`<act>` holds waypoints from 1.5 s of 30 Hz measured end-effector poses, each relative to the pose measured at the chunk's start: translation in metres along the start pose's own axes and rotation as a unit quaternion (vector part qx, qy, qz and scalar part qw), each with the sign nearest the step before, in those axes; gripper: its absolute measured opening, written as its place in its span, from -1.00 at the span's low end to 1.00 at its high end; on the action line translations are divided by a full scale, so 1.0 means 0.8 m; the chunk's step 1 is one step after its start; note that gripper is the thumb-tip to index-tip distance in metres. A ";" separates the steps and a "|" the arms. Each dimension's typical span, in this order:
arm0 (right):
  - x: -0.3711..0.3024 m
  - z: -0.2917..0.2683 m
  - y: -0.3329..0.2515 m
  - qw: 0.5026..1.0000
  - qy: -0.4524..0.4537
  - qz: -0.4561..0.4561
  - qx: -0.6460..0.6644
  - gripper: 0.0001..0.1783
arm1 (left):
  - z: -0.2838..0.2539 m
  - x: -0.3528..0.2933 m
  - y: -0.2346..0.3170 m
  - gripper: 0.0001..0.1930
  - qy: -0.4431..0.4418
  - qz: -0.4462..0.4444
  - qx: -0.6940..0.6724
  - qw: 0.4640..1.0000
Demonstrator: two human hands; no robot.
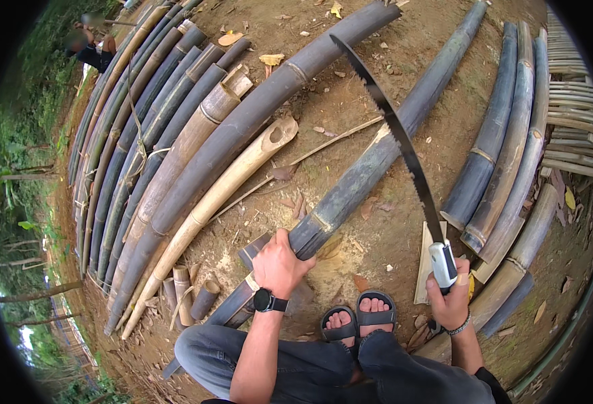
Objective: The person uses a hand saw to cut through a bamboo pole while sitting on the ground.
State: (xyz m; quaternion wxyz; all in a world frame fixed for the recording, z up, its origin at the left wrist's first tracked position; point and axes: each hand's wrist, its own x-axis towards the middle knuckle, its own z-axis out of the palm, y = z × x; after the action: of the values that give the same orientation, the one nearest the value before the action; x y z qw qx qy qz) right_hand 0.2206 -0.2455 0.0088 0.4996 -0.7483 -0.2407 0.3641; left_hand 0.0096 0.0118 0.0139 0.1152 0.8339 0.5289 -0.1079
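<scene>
Dark bamboo pole (352, 183), handling: judged stiff and fairly weighty over its length; wall smooth and round, so rolling or slipping may be expected; if hollow, splitting is possible under hard pressure.
Pole hold: best taken from above, near the raised node ring (320, 222), palm pressed down, fingers kept clear of any teeth.
Pruning saw (412, 153), handling: probably light; curved blade judged thin and a bit springy, toothed edge sharp; to be gripped by the pale handle (442, 264) only.
Left hand (278, 268): fingers curled over the pole, little gap left; fingertips partly hidden.
Right hand (451, 303): fingers closed round the saw handle.
Pole place: directly under the left fingers; long part extended beyond them, away and rightward; shorter part run back toward the jeans leg (269, 353); well apart from the right fingers.
Saw place: handle inside the right fingers, blade pointed up and leftward past them, crossed over the pole in view; contact cannot be told.
Pale notch (382, 134): on the pole, well beyond the left fingers, beside the blade in view.
Sawdust (340, 259): scattered on the ground, right of the left fingers.
</scene>
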 end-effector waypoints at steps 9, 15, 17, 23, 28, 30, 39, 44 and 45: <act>0.004 -0.029 0.019 0.990 0.114 -0.046 0.062 -0.55 | 0.007 0.001 0.000 -0.49 0.027 0.007 -0.011 1.000; 0.001 -0.061 0.036 0.982 0.174 -0.069 -0.004 -0.49 | 0.007 0.002 -0.002 -0.46 0.019 0.003 -0.017 1.000; 0.000 -0.060 0.036 0.980 0.184 -0.071 -0.008 -0.54 | 0.001 0.003 -0.001 -0.45 0.000 -0.003 -0.013 1.000; 0.001 -0.039 0.035 0.986 0.151 -0.054 0.038 -0.65 | -0.004 0.002 -0.004 -0.41 -0.029 -0.014 -0.006 0.999; -0.001 -0.038 0.054 0.990 0.136 -0.033 -0.016 -0.66 | -0.006 0.002 -0.007 -0.23 -0.006 0.010 -0.054 0.998; 0.001 -0.036 0.051 0.988 0.139 -0.032 -0.049 -0.65 | -0.005 -0.001 -0.012 -0.14 0.020 0.024 -0.078 0.996; 0.011 -0.041 0.035 0.984 0.140 -0.096 -0.056 -0.64 | -0.001 -0.009 -0.019 -0.41 0.099 0.035 -0.084 0.991; 0.008 -0.042 0.037 0.985 0.139 -0.096 -0.042 -0.63 | -0.009 -0.011 -0.015 -0.52 0.139 0.017 -0.011 0.990; 0.007 -0.043 0.035 0.984 0.141 -0.103 -0.045 -0.62 | -0.016 -0.010 -0.019 -0.52 0.155 0.032 0.002 0.987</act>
State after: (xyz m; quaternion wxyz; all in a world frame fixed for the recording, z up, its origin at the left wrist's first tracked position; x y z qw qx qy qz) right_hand 0.2514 -0.2719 -0.0107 0.5295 -0.7850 -0.2594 0.1901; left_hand -0.0066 0.0150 0.0275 0.0338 0.8570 0.5135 0.0249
